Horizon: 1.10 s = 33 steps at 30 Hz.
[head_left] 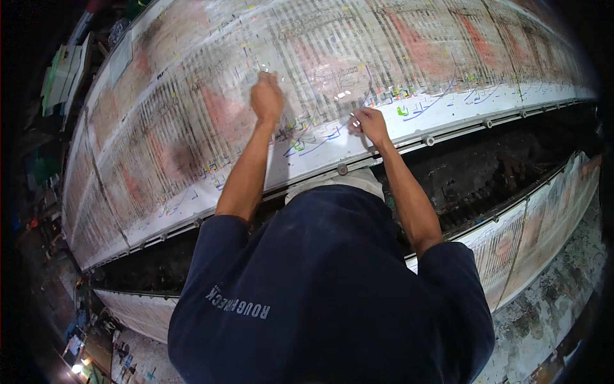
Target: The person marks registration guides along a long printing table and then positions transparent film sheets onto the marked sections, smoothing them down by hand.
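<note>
My right grip [371,125] is pinched on what looks like a clear piece [356,121], above the counter [345,151]; I can't tell whether my left grip [267,97] is closed. A light, even pinch should prevent creasing.

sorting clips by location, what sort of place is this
Likely a workshop, perhaps for printing: a long table, stained and covered in marks, a metal rail along its near edge, and a similar table behind.

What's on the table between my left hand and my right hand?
Between your left hand and right hand, the head view shows just the stained, striped tabletop; I can't make out any loose object there.
</note>
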Motion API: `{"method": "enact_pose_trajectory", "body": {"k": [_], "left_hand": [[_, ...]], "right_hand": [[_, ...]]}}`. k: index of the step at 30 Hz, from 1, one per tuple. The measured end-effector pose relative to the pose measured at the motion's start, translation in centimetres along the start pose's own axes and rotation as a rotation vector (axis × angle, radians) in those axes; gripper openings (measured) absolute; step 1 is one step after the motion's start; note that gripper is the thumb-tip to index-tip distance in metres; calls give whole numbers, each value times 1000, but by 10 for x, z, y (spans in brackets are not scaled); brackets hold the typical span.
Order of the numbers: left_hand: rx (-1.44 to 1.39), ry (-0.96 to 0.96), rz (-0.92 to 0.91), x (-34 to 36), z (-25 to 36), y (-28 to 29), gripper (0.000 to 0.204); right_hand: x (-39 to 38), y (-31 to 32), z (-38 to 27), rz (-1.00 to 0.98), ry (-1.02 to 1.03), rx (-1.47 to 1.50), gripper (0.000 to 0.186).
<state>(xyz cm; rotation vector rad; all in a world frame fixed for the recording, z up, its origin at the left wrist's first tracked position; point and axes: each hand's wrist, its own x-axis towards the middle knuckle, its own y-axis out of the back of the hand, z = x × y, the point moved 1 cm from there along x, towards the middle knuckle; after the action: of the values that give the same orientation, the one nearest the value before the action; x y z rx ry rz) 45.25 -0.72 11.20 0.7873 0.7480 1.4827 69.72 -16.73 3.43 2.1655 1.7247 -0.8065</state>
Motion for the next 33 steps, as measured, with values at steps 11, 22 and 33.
{"method": "enact_pose_trajectory", "body": {"k": [11, 22, 33], "left_hand": [[70, 186, -196, 18, -186, 12, 27], [-102, 272, -219, 17, -183, 14, 28], [-135, 298, -141, 15, -196, 2, 29]], "right_hand": [[34, -72, -21, 61, 39, -1309, 16], [37, -63, -27, -17, -93, -1374, 24], [33, -67, -30, -32, -10, -1366, 26]]}}
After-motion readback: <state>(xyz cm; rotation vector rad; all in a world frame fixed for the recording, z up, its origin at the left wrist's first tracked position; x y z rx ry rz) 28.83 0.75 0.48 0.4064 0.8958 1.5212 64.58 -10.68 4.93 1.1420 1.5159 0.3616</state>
